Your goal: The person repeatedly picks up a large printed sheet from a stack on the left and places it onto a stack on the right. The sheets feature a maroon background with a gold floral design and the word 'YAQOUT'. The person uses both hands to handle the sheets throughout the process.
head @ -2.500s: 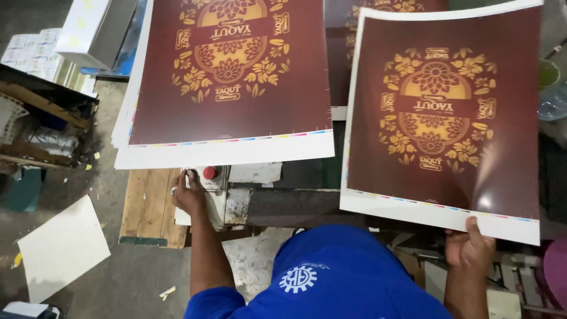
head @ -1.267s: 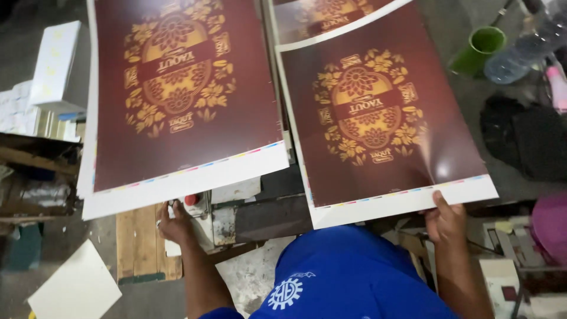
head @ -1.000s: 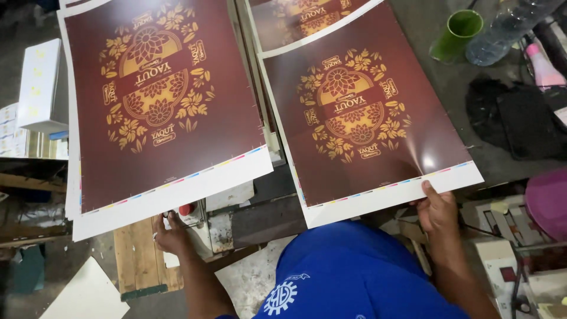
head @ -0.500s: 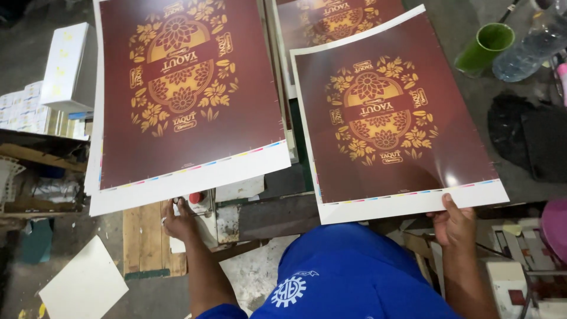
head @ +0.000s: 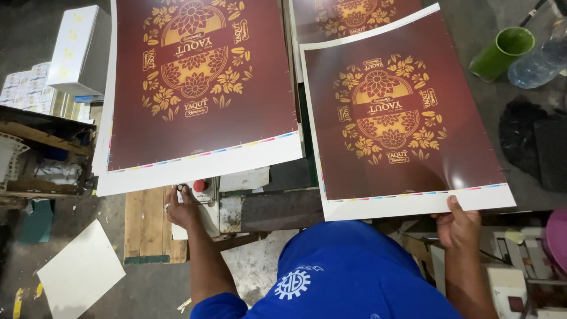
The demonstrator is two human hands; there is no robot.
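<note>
Right hand point(head: 458, 223): its grip is closed on the white bottom margin of a printed sheet point(head: 401, 118), thumb on top, so the maroon-and-gold face stays untouched and readable.
Held sheet: lifted, tilted toward the camera, just right of a matching sheet point(head: 201, 88) lying flat on the stack, placed for side-by-side viewing.
Left hand point(head: 182, 207): fingers loosely curled, holding nothing, resting at a control box beside its red button point(head: 200, 185).

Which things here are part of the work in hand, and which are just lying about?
In hand: right hand holding a maroon printed sheet by its white edge; left hand on the control panel beside the red button; larger printed sheet.

Lying about: green cup, plastic bottle, white box, blank white sheet.
</note>
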